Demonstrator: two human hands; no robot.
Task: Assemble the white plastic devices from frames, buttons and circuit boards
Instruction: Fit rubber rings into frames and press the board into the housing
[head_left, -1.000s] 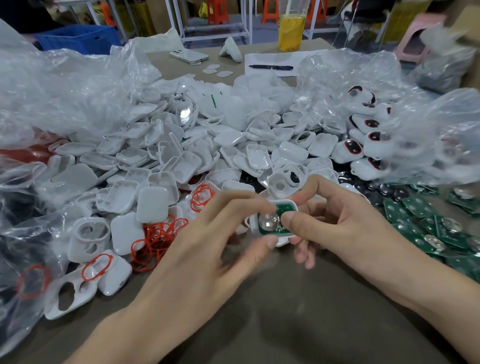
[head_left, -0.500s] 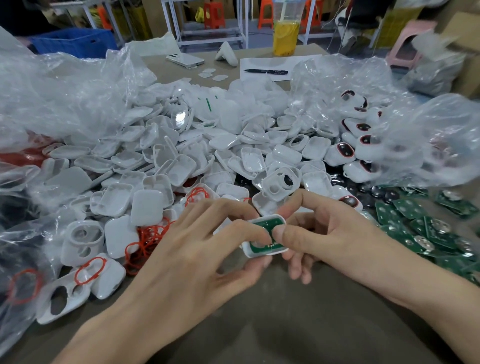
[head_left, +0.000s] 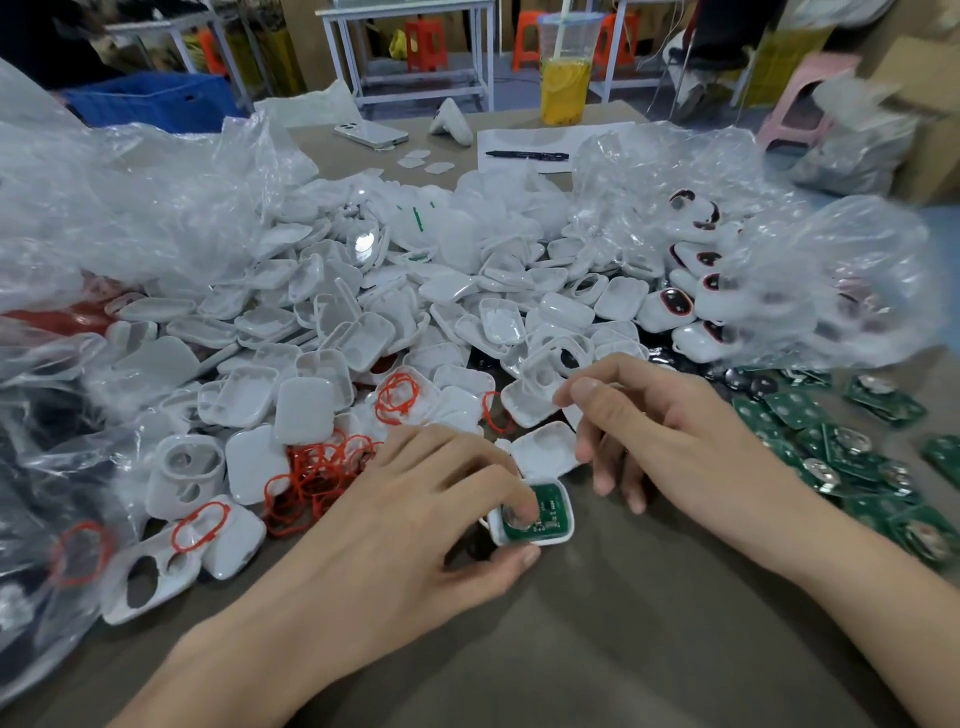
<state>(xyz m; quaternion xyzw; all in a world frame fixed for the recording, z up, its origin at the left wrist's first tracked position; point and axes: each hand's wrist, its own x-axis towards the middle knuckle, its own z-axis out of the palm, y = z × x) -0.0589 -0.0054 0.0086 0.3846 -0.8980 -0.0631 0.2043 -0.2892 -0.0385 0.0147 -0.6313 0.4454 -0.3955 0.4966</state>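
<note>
Here the left hand (head_left: 395, 530) pinches the frame (head_left: 569, 522) (circuit board (head_left: 550, 514) half hidden), while the right hand (head_left: 675, 441) hovers, grip unclear.

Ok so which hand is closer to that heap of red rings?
Left. The left hand sits just right of the red rings, gripping the board-fitted frame; the right hand is farther right, beyond that frame.
</note>
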